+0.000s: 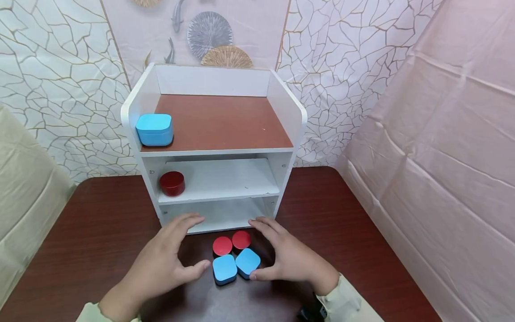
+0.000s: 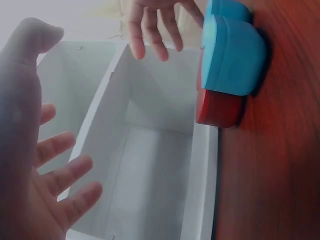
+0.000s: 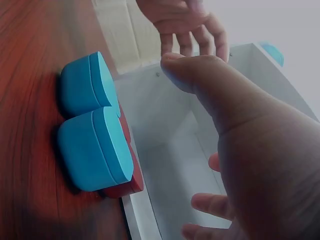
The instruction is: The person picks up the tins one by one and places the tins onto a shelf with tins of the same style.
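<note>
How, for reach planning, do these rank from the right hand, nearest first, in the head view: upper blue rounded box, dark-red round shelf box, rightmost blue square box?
1. Rightmost blue box: tabletop.
2. Dark-red box: middle shelf.
3. Upper blue box: top shelf.

Light: bright, diffuse, fairly even to my eye. Shadows: soft, on the bench (image 1: 100, 232) beneath left grip (image 1: 165, 255) and right grip (image 1: 287, 257). Sheen: dull, greyish, on bench between both. Head view: clear. Wrist views: hazy, soft-edged; white glare above left grip, likewise above right grip.
</note>
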`<control>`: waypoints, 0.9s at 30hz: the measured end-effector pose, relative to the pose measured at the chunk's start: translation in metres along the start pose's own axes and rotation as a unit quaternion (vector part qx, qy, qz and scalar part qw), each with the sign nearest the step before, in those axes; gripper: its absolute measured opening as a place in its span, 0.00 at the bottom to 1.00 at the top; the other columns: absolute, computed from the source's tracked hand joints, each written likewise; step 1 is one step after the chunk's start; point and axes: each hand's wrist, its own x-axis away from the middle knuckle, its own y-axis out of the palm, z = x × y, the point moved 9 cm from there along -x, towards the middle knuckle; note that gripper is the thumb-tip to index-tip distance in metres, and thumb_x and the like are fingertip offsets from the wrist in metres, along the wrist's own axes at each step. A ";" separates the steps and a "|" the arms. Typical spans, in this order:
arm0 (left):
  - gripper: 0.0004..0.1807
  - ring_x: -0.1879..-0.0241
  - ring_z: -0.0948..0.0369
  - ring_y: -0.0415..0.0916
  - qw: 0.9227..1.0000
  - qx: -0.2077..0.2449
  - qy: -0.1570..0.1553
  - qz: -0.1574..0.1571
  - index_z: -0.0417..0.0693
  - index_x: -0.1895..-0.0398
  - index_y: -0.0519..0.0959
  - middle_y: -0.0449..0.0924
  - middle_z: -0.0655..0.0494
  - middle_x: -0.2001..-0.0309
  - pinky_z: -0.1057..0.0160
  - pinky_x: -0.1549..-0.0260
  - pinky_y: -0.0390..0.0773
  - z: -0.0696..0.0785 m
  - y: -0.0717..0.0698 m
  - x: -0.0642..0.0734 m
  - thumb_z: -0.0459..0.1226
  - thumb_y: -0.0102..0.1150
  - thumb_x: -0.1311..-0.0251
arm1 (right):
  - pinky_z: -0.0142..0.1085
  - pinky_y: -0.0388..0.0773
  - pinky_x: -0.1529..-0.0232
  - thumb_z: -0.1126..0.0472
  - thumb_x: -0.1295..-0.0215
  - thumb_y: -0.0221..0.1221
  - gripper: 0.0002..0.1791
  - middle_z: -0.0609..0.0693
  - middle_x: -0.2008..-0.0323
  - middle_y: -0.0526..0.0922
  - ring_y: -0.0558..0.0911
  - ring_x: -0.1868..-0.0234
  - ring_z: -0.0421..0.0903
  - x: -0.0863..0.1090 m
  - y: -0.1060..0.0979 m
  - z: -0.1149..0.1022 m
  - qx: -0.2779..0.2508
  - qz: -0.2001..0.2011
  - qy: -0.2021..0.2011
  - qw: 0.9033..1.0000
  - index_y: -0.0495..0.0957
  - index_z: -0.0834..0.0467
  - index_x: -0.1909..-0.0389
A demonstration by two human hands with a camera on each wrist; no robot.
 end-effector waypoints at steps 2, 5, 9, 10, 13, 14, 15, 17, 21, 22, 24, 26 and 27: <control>0.52 0.29 0.56 0.77 1.000 0.004 0.004 0.012 0.63 0.20 0.72 0.75 0.60 0.23 0.40 0.38 0.88 0.001 -0.005 0.000 0.55 0.88 0.49 | 0.50 0.77 0.21 0.24 0.46 0.79 0.64 0.37 0.15 0.62 0.67 0.16 0.41 0.000 -0.001 0.001 -0.006 0.004 -0.003 1.000 0.59 0.34 0.11; 0.52 0.30 0.57 0.77 0.999 0.004 0.011 0.032 0.63 0.20 0.73 0.76 0.60 0.25 0.42 0.39 0.89 0.004 -0.013 0.000 0.52 0.89 0.50 | 0.51 0.77 0.21 0.23 0.46 0.78 0.64 0.36 0.17 0.63 0.69 0.18 0.40 0.000 -0.002 0.004 -0.011 0.007 0.000 1.000 0.59 0.34 0.12; 0.51 0.32 0.59 0.78 0.997 0.018 0.025 0.070 0.58 0.22 0.76 0.79 0.60 0.28 0.62 0.34 0.83 0.005 -0.025 -0.001 0.47 0.90 0.52 | 0.53 0.77 0.21 0.24 0.46 0.79 0.63 0.36 0.18 0.65 0.70 0.20 0.40 0.001 -0.001 0.009 -0.022 0.007 0.014 1.000 0.59 0.31 0.12; 0.50 0.33 0.59 0.78 0.996 0.025 0.026 0.080 0.58 0.23 0.76 0.79 0.60 0.28 0.68 0.33 0.79 0.005 -0.028 -0.001 0.45 0.90 0.53 | 0.53 0.77 0.21 0.24 0.46 0.79 0.62 0.36 0.18 0.65 0.70 0.19 0.40 0.001 -0.001 0.010 -0.025 0.006 0.017 1.000 0.59 0.30 0.12; 0.49 0.35 0.61 0.78 0.993 0.051 0.028 0.104 0.56 0.25 0.78 0.80 0.59 0.30 0.80 0.35 0.69 0.004 -0.037 -0.002 0.41 0.90 0.54 | 0.55 0.77 0.22 0.27 0.46 0.81 0.62 0.37 0.19 0.67 0.72 0.19 0.44 0.002 0.000 0.012 -0.034 0.005 0.023 0.999 0.59 0.29 0.13; 0.48 0.37 0.62 0.77 0.992 0.059 0.029 0.110 0.55 0.26 0.78 0.80 0.59 0.31 0.80 0.37 0.69 0.004 -0.039 -0.002 0.40 0.90 0.54 | 0.55 0.78 0.22 0.27 0.45 0.81 0.62 0.37 0.19 0.67 0.72 0.19 0.45 0.003 0.000 0.013 -0.036 0.004 0.024 0.999 0.59 0.28 0.13; 0.48 0.39 0.63 0.76 0.991 0.066 0.028 0.114 0.55 0.26 0.78 0.80 0.58 0.31 0.80 0.40 0.70 0.003 -0.041 -0.003 0.40 0.90 0.54 | 0.54 0.78 0.22 0.26 0.45 0.80 0.61 0.37 0.19 0.68 0.73 0.20 0.46 0.003 0.000 0.014 -0.037 0.004 0.025 0.999 0.59 0.28 0.13; 0.47 0.41 0.65 0.75 0.989 0.079 0.024 0.120 0.55 0.27 0.78 0.80 0.58 0.32 0.76 0.42 0.72 0.002 -0.045 -0.003 0.39 0.90 0.54 | 0.54 0.78 0.22 0.26 0.45 0.80 0.61 0.37 0.20 0.69 0.74 0.20 0.48 0.004 0.001 0.016 -0.037 0.003 0.024 0.999 0.59 0.27 0.13; 0.45 0.40 0.65 0.75 0.986 0.103 0.018 0.134 0.52 0.28 0.79 0.81 0.57 0.34 0.75 0.38 0.71 0.000 -0.052 -0.005 0.37 0.89 0.53 | 0.52 0.79 0.23 0.26 0.45 0.80 0.61 0.36 0.23 0.71 0.76 0.22 0.48 0.006 0.003 0.018 -0.040 0.004 0.023 0.999 0.60 0.28 0.13; 0.45 0.38 0.66 0.75 0.984 0.109 0.017 0.138 0.51 0.28 0.79 0.81 0.56 0.34 0.75 0.36 0.70 -0.001 -0.054 -0.006 0.36 0.88 0.53 | 0.52 0.79 0.23 0.26 0.45 0.80 0.61 0.38 0.23 0.72 0.76 0.22 0.48 0.007 0.003 0.018 -0.041 0.005 0.022 0.999 0.61 0.30 0.13; 0.43 0.37 0.66 0.74 0.982 0.114 0.014 0.149 0.50 0.29 0.80 0.81 0.55 0.34 0.76 0.35 0.69 -0.002 -0.058 -0.006 0.35 0.87 0.53 | 0.52 0.79 0.23 0.26 0.45 0.80 0.61 0.42 0.23 0.73 0.77 0.23 0.49 0.007 0.003 0.019 -0.042 0.006 0.021 0.999 0.62 0.34 0.13; 0.42 0.38 0.66 0.74 0.980 0.120 0.009 0.161 0.50 0.30 0.80 0.81 0.55 0.34 0.76 0.36 0.69 -0.003 -0.064 -0.007 0.33 0.87 0.53 | 0.53 0.79 0.23 0.26 0.45 0.80 0.62 0.46 0.23 0.74 0.77 0.23 0.50 0.008 0.004 0.019 -0.044 0.006 0.022 0.999 0.63 0.38 0.13; 0.42 0.38 0.67 0.74 0.978 0.122 0.007 0.167 0.49 0.30 0.81 0.81 0.54 0.34 0.76 0.37 0.69 -0.004 -0.067 -0.007 0.32 0.86 0.53 | 0.53 0.79 0.24 0.26 0.45 0.80 0.62 0.48 0.23 0.74 0.77 0.23 0.50 0.009 0.004 0.020 -0.047 0.006 0.023 0.999 0.64 0.40 0.13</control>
